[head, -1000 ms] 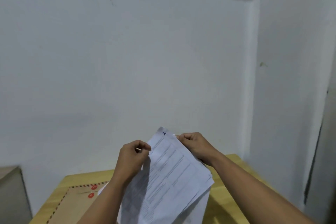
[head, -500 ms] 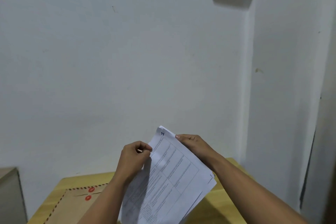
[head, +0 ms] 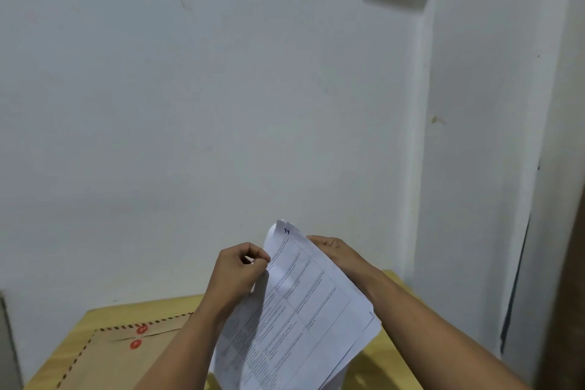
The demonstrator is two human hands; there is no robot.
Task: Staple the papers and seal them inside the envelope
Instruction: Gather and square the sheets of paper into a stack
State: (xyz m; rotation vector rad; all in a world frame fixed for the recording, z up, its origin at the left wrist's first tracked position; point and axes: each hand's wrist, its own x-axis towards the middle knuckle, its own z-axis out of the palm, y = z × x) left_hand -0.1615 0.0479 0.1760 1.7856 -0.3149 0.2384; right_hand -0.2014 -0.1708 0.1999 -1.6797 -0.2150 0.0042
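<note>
A stack of white printed papers (head: 300,310) with a table of text is held up, tilted, above the wooden table (head: 389,367). My left hand (head: 235,275) pinches the stack's upper left edge with thumb and fingers. My right hand (head: 340,255) grips the upper right edge, fingers behind the sheets. A brown envelope (head: 126,355) with a red-and-dark striped border and two red string-tie discs lies flat on the table at lower left, partly hidden by my left forearm. No stapler is in view.
A plain white wall (head: 190,136) rises right behind the table. A grey object's edge (head: 8,342) stands left of the table. A dark door frame edge (head: 519,263) runs down the right side.
The papers have tilted slightly and their top sheet now curls forward at the upper corner. Both hands keep their hold in nearly the same place.
</note>
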